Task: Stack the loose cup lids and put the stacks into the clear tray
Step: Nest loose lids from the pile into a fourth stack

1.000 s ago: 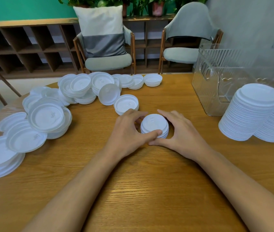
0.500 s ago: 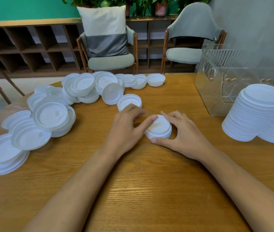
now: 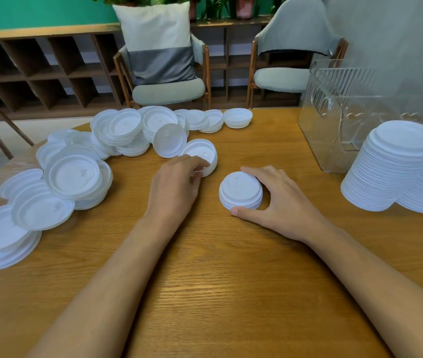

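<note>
A short stack of white cup lids sits domed side up at the table's middle. My right hand curls round it, thumb at its near edge and fingers behind it. My left hand has its fingertips on the rim of an upturned lid stack just to the left. Several loose white lids lie scattered across the left and far side. The clear ribbed tray stands at the right, with two tall lid stacks in front of it.
The wooden table has bare surface near me. Beyond its far edge stand two chairs, one with a cushion, and a low wooden shelf unit against a green wall.
My left hand left the short stack and moved up and left to the upturned lids. My right hand stayed on the short stack, which sits slightly farther right.
</note>
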Available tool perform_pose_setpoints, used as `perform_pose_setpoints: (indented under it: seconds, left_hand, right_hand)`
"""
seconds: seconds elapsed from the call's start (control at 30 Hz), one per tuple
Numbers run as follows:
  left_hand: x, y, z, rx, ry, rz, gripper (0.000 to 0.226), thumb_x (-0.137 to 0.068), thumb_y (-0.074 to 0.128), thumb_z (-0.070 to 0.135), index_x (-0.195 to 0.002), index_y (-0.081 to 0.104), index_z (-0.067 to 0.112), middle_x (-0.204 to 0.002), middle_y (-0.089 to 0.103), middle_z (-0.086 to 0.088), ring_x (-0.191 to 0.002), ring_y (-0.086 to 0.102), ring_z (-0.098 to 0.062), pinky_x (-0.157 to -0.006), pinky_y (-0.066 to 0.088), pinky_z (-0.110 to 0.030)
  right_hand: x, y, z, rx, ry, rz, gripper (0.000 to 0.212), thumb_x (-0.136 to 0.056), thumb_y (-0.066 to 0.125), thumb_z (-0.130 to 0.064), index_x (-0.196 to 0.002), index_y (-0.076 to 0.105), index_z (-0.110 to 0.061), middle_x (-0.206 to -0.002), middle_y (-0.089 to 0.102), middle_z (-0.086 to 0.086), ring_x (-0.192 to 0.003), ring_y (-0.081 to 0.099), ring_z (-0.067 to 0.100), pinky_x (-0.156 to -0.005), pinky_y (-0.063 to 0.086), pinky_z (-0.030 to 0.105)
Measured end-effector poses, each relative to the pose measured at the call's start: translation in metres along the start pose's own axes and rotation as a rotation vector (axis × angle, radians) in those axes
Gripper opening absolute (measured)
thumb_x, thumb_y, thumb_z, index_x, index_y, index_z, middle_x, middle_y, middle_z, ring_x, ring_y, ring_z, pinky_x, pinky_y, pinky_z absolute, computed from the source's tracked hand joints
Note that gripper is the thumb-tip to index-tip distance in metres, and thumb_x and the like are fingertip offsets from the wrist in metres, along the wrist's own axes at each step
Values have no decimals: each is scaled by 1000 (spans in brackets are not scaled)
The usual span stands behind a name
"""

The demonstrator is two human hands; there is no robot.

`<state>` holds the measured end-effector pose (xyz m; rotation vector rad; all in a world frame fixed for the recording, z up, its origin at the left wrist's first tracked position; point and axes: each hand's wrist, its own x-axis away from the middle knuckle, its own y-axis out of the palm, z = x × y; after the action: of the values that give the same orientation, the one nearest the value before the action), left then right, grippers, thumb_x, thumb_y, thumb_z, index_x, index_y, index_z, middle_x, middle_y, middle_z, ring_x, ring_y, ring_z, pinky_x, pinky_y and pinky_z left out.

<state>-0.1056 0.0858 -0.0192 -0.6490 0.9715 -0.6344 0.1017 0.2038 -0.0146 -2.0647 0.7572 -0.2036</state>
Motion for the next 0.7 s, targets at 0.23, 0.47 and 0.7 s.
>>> perform_pose_setpoints:
  seconds: [0.23, 0.47, 0.7]
  left_hand:
    - [2, -6, 11, 117, 19, 87, 15, -88, 83, 15, -101, 76, 17, -94, 72, 6, -88, 66, -15, -77, 55, -43]
    - [5, -13, 33, 294, 16, 223, 23, -92, 79, 18, -114, 75, 20, -98, 69, 7, -91, 64, -4, -72, 51, -13]
    - [5, -11, 40, 583, -283, 50, 34, -92, 76, 20, -125, 76, 29, -85, 68, 15, -74, 70, -6, -79, 63, -31]
  right_hand:
    - [0, 0, -1, 2, 6, 8, 95, -78, 79, -65, -158, 40, -31, -141, 43, -19, -132, 35, 0, -104, 28, 23]
    - [-2, 1, -1, 0, 8, 59, 99, -78, 82, -60, -160, 37, -29, -141, 47, -14, -133, 39, 5, -107, 31, 26]
    - [-4, 4, 3, -52, -23, 86, 100, -76, 85, -58, -159, 34, -37, -139, 52, -16, -130, 46, 7, -110, 40, 34]
